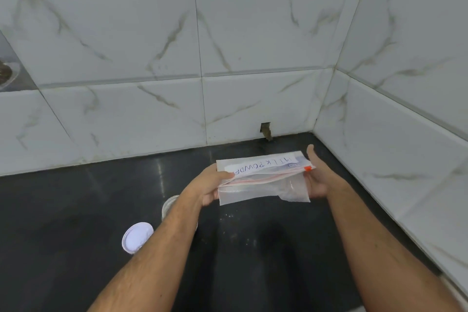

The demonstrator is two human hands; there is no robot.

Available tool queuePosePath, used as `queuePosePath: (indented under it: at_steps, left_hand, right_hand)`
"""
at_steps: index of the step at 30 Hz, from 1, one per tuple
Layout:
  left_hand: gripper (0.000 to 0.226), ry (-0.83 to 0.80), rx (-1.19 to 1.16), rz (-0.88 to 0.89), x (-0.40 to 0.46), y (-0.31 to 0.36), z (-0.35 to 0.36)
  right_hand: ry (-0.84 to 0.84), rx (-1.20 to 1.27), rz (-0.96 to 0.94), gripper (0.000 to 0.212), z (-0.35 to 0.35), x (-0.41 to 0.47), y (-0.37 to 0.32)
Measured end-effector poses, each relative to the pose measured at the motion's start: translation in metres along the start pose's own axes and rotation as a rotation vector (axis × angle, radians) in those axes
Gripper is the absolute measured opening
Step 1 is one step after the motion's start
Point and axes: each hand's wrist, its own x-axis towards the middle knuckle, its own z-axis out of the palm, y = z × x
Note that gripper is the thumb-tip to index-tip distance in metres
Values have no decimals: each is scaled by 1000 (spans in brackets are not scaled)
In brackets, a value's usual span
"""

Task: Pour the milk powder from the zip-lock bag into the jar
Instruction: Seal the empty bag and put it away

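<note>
At the far left edge, a recess in the tiled wall (253,33) holds a dish (6,75) with something dark in it, too blurred to name. The surface (63,210) is dark, glossy stone with a few pale specks. On it, near left of centre, a round white lid (136,237) lies tilted, ridged around its rim. Just right of the lid, the jar (169,206) stands mostly hidden behind the left forearm; only part of its clear round rim shows, and it seems to be open.

The left hand (211,186) has its grip closed on the left end of the zip-lock bag (263,180), thumb on top near the seal and fingers curled beneath. The bag is thin clear plastic, held flat above the surface, well right and far of the jar. A white label (260,167) on it reads "MILK POWDE", upside down in this view. A red-pink seal strip runs along its length, ending in an orange slider tab (308,168). The right hand (319,181) grips the bag's right end, thumb raised up, palm and fingers wrapped under the plastic. White marble-veined tiles form the corner at right.
</note>
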Motion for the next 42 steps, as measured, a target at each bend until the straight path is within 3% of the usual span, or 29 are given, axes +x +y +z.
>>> queuePosePath:
  at_steps: [2,6,9,16,19,22,27,33,37,40,42]
  left_hand:
    - [40,11,35,17,2,-4,3]
    - [37,-33,170,33,-1,-9,8]
    - [30,-18,194,28,-5,-12,11]
    - [35,-43,294,-7,-6,-20,33]
    - [34,-100,4,-56,-11,-26,52]
    - [66,-67,-374,-130,-20,-44,74]
    - [92,-129,-409,-190,-40,-98,146]
    - [71,-143,-198,-56,-90,-145,251]
    - [48,-146,-88,-10,-122,-198,308]
    - [44,-142,-19,-35,-146,-243,342]
    - [40,-159,27,-57,-160,-267,360]
  right_hand:
    - [-8,37,37,110,-6,-6,7]
    - [25,-76,-67,59,-16,-20,22]
    - [139,-219,-121,41,-27,-31,30]
    - [377,-298,-179,27,-41,-69,55]
    - [422,-129,-259,29,-50,-88,70]
    - [407,111,-352,32,-60,-109,86]
    - [459,339,-434,32,-76,-141,125]
    - [564,393,-440,25,-116,-202,198]
    - [613,238,-399,27,-160,-258,262]
    - [563,173,-362,29,-196,-307,309]
    - [509,178,-341,18,-217,-337,335]
